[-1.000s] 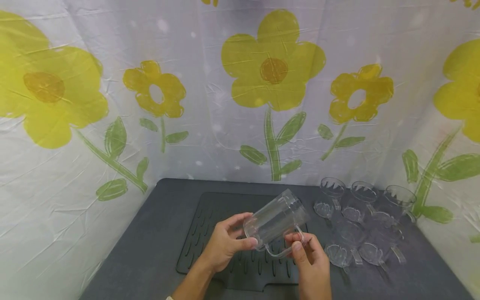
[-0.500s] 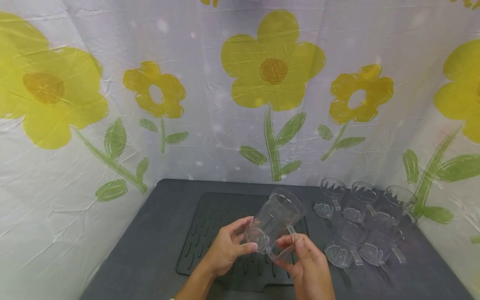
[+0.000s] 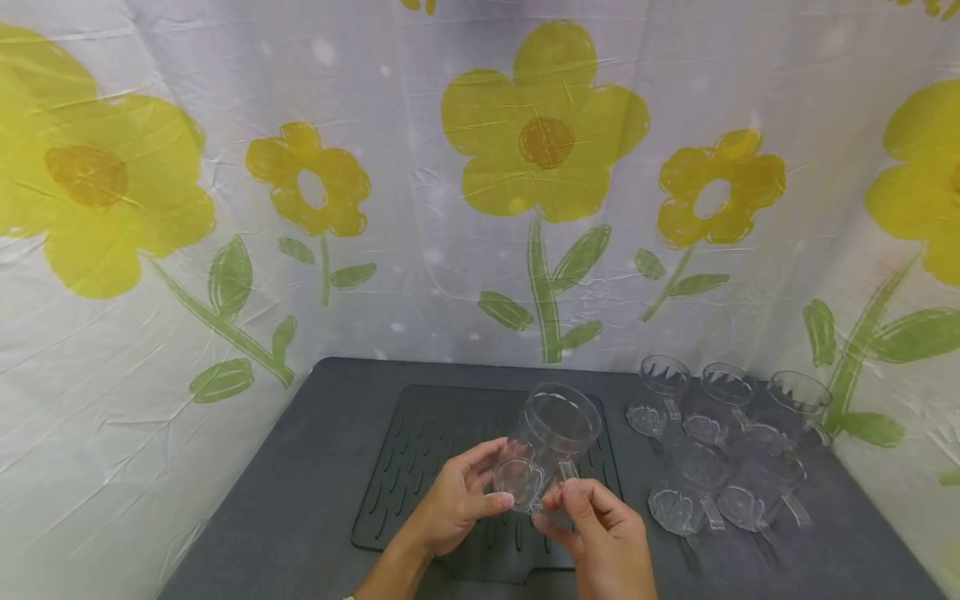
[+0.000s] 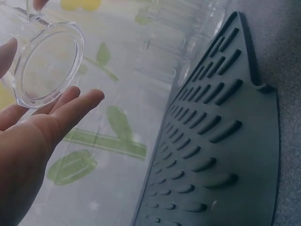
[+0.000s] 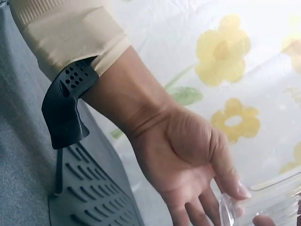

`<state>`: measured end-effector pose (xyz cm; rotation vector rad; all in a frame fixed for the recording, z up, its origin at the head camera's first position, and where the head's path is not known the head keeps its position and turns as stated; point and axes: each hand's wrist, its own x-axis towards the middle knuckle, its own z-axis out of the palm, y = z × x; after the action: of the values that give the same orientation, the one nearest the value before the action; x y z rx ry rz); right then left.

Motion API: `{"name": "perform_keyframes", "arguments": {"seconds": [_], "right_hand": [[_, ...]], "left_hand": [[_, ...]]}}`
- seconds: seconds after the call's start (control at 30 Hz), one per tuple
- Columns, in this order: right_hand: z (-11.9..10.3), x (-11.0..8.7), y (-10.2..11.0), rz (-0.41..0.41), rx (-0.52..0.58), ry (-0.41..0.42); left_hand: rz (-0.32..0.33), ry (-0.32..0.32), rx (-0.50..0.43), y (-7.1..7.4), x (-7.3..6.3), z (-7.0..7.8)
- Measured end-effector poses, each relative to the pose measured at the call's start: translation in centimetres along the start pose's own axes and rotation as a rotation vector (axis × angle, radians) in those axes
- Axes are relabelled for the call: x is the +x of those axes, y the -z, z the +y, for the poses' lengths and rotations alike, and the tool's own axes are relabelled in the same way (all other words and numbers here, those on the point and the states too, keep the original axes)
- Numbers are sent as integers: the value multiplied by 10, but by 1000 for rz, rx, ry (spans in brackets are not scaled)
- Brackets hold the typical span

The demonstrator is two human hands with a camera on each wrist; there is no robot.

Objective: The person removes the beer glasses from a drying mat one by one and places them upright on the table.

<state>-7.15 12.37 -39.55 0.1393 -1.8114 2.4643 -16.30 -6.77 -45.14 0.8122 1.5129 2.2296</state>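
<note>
A tall clear mug (image 3: 553, 433) is held tilted above a dark ribbed drying mat (image 3: 420, 475), its rim up and its base toward the left hand. Thumb and fingers of my left hand (image 3: 459, 500) hold it around the base. My right hand (image 3: 606, 533) pinches the mug's handle between thumb and fingers. In the left wrist view, the round mug base (image 4: 51, 66) sits between the left thumb and fingers. The right wrist view shows the right hand (image 5: 183, 160) at the handle (image 5: 226, 211), with most of the mug cut off by the frame edge.
Several clear mugs with handles stand in rows at the right of the dark table (image 3: 277, 500), among them a back-left mug (image 3: 664, 387) and a front mug (image 3: 678, 508). A flower-printed curtain (image 3: 405, 275) hangs behind and along both sides.
The mug has turned more upright, its mouth now facing up and toward the camera. My right hand has moved slightly left and down along with the handle; my left hand stays nearly in place.
</note>
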Motion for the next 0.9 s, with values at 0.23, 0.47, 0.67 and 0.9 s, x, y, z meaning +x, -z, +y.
{"name": "perform_keyframes", "arguments": {"seconds": [0.23,0.47,0.67,0.9], "right_hand": [[-1,-2,-5,37,7,26],[-5,0,-10,83,-30,126],[-8,0,-6,107,-74,145],[-17,-1,-1,181,-127,161]], "left_hand": [[3,20,51,2,1,0],[99,20,145,2,-1,5],[200,17,210,7,-8,10],[307,-14,303,20,-22,16]]}}
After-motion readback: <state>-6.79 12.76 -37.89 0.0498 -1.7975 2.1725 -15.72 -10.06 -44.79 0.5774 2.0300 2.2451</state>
